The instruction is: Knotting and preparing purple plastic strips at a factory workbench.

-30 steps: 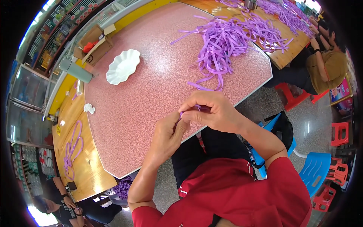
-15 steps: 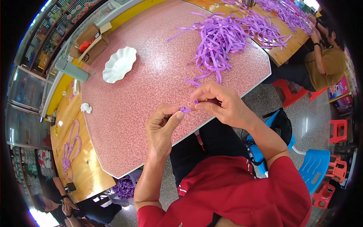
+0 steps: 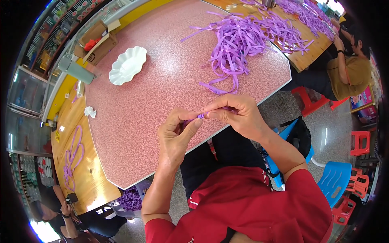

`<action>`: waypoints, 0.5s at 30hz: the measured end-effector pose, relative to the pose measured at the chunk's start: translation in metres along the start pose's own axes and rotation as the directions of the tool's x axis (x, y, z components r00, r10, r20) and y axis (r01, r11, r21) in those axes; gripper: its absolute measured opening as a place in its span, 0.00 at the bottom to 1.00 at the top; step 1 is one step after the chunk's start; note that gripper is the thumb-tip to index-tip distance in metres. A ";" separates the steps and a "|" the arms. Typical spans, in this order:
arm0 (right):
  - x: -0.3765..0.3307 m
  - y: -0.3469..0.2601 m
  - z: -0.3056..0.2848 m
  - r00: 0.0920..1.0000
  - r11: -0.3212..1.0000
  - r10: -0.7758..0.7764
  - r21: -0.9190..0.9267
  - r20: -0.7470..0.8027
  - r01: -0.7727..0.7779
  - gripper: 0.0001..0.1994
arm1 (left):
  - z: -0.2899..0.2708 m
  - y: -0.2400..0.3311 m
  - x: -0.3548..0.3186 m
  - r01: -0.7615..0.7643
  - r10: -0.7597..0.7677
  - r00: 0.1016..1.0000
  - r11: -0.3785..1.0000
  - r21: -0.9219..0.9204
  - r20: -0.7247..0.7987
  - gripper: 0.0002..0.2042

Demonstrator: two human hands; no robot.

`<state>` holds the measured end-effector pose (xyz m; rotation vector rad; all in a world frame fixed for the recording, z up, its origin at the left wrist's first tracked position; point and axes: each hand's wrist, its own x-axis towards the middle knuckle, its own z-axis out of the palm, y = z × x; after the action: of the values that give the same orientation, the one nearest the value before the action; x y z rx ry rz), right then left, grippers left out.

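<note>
My left hand (image 3: pixel 175 134) and my right hand (image 3: pixel 240 116) meet over the near edge of the pink speckled table (image 3: pixel 146 125). Between their fingertips is a short length of purple ribbon (image 3: pixel 201 116), folded or knotted at the middle. Thumb and forefinger of each hand pinch it, and the fingers hide most of the strip. Farther off, beyond my right hand, a heap of loose purple ribbons (image 3: pixel 235 44) lies on the table, with one looped strand trailing toward me.
A white scalloped dish (image 3: pixel 127 65), grey-green bottle (image 3: pixel 76 71), cardboard box (image 3: pixel 101 44) and crumpled tissue (image 3: pixel 90 112) lie leftward. Looped ribbons (image 3: pixel 69 162) rest on the left wooden table. A blue chair (image 3: pixel 334 182) stands at right. People sit at lower left and upper right.
My right fingertips have come in closer to my left ones, and less of the ribbon shows between them. The short end that stood up by my right fingers is out of sight.
</note>
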<state>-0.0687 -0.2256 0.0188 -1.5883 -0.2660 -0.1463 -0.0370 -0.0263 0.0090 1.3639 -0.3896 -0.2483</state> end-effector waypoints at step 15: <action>-0.001 0.019 0.026 0.973 0.960 0.035 0.278 -0.229 0.031 0.06 | 0.010 -0.009 0.001 -0.118 0.124 0.989 0.990 0.072 -0.084 0.05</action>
<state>-0.0663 -0.2006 -0.0008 -1.2756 -0.0968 -0.2791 -0.0394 -0.0375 0.0019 1.4063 -0.4085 -0.0752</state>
